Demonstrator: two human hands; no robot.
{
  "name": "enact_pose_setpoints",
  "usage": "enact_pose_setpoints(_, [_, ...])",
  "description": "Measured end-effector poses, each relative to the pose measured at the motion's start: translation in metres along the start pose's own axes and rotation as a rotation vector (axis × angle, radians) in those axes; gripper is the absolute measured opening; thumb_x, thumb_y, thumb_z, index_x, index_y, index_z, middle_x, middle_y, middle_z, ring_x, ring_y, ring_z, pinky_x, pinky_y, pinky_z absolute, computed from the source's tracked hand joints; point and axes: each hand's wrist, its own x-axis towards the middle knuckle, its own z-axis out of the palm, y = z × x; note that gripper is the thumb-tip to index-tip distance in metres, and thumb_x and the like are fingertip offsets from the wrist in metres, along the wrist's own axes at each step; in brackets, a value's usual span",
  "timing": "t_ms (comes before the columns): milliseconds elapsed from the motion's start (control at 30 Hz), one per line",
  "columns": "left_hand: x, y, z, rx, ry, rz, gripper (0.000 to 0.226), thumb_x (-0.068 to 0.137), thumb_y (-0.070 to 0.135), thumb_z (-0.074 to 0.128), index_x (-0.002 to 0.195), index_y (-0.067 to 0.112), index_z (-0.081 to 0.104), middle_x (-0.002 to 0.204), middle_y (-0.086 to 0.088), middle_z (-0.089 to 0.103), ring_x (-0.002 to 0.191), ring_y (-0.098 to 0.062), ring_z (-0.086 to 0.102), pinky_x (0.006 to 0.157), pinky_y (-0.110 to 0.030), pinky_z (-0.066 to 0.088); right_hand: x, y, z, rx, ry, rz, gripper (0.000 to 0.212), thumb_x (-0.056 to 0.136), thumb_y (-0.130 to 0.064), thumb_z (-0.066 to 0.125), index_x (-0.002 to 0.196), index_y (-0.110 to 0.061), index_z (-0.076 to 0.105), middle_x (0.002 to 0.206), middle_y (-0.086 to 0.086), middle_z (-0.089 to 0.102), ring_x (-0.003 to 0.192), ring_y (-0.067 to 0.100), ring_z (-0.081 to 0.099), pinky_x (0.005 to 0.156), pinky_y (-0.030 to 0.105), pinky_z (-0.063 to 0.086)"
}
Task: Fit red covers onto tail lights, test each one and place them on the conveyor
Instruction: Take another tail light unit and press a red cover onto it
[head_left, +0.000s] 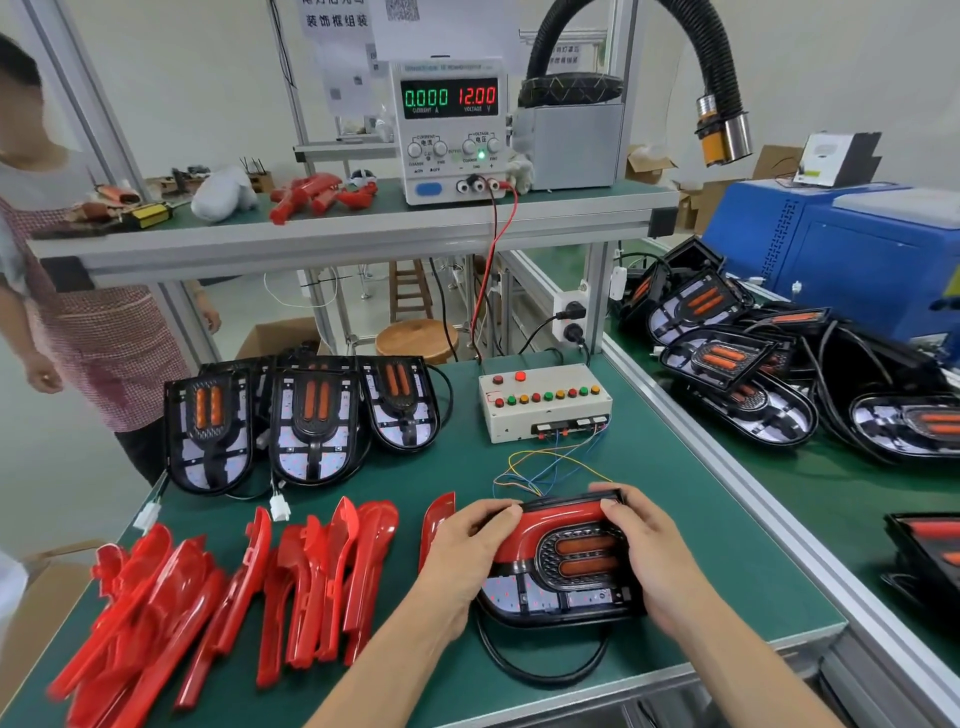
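Both forearms reach in from the near edge, hands clamped on one tail light at the front of the tabletop.

I have my left hand (470, 540) and right hand (641, 545) on opposite ends of the tail light (563, 566), which lies flat on the green tabletop (675, 519), so I judge I'm pressing the red cover (550, 519) down into its seat. Left fingers (501, 512) curl over the cover's outer bend; right fingers curl over the far rim, thumb along the near side. Spare red covers (234, 597) are piled just left, within easy reach, and uncovered lights (306, 421) wait behind them. The test box (543, 405) sits beyond, its coloured wires trailing toward the light, presumably for the check that follows. Its supply reads zero current.
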Motion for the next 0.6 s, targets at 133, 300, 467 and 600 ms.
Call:
enact_pose_setpoints(133, [0.0006,0.0,0.0012,-0.022,0.015,0.012,0.007,0.092,0.018,0.075,0.095,0.018,0.081,0.093,-0.002,0.08,0.078,-0.009,0.073,0.068,-0.015,0.054,-0.0009,0.0,0.0009,-0.017,-0.005,-0.006,0.025,0.104,-0.014,0.05,0.102,-0.025,0.072,0.096,0.016,0.077,0.082,0.034,0.076,0.063,0.039,0.061])
enact_pose_setpoints(300, [0.002,0.0007,0.0023,-0.032,0.006,0.009,0.011,0.092,0.016,0.075,0.099,0.018,0.082,0.094,-0.005,0.08,0.078,-0.012,0.074,0.069,-0.018,0.056,-0.0011,0.0016,0.0008,-0.02,-0.004,-0.02,0.024,0.103,-0.012,0.05,0.103,-0.023,0.071,0.094,0.014,0.077,0.079,0.028,0.076,0.062,0.037,0.06])
enact_pose_setpoints(467, [0.0012,0.001,0.0025,-0.004,-0.006,0.049,0.011,0.094,0.016,0.072,0.099,0.017,0.082,0.093,-0.003,0.08,0.078,-0.01,0.074,0.069,-0.017,0.055,-0.0015,0.0004,0.0006,-0.031,-0.007,-0.032,0.023,0.104,-0.013,0.05,0.104,-0.023,0.071,0.094,0.013,0.077,0.079,0.029,0.076,0.061,0.037,0.06])
enact_pose_setpoints(600, [-0.0016,-0.0005,0.0042,0.04,0.011,0.112,0.012,0.097,0.017,0.069,0.097,0.019,0.081,0.093,0.001,0.08,0.08,-0.008,0.074,0.07,-0.014,0.054,-0.0015,0.0006,0.0005,-0.044,0.003,-0.048,0.022,0.104,-0.014,0.051,0.101,-0.024,0.071,0.094,0.013,0.077,0.08,0.03,0.076,0.064,0.039,0.061])
